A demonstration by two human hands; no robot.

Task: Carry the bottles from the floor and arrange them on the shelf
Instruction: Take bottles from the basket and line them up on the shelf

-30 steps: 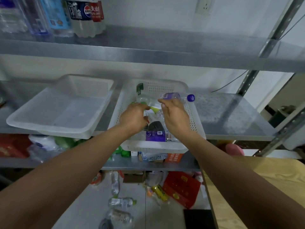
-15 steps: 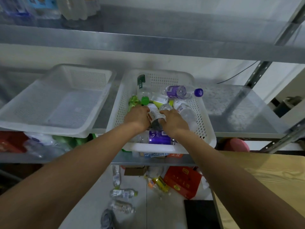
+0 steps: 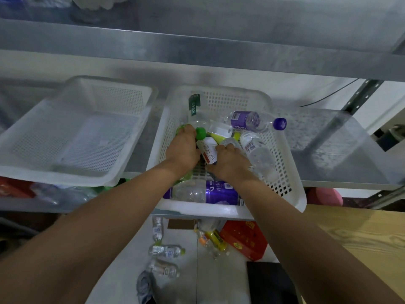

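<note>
A white perforated basket (image 3: 285,172) on the middle shelf (image 3: 328,163) holds several bottles. Both my hands are inside it. My left hand (image 3: 183,150) curls its fingers over a green-labelled bottle (image 3: 180,129) at the basket's left wall. My right hand (image 3: 230,161) grips a white-labelled bottle (image 3: 208,150) with a green cap, which lies between the two hands. A purple-capped bottle (image 3: 247,120) lies at the back, a clear one (image 3: 258,154) at the right, and a purple-labelled one (image 3: 210,193) along the front wall. More bottles (image 3: 166,251) lie on the floor below.
A second white perforated basket (image 3: 76,137) sits to the left on the same shelf. The upper shelf (image 3: 197,49) hangs close overhead. A red box (image 3: 243,240) lies on the floor, and a wooden tabletop (image 3: 361,244) is at the right.
Both hands have dropped deeper into the basket and closed in around the white-labelled bottle. The purple-capped bottle has left my right hand and lies at the back. My view has tilted down.
</note>
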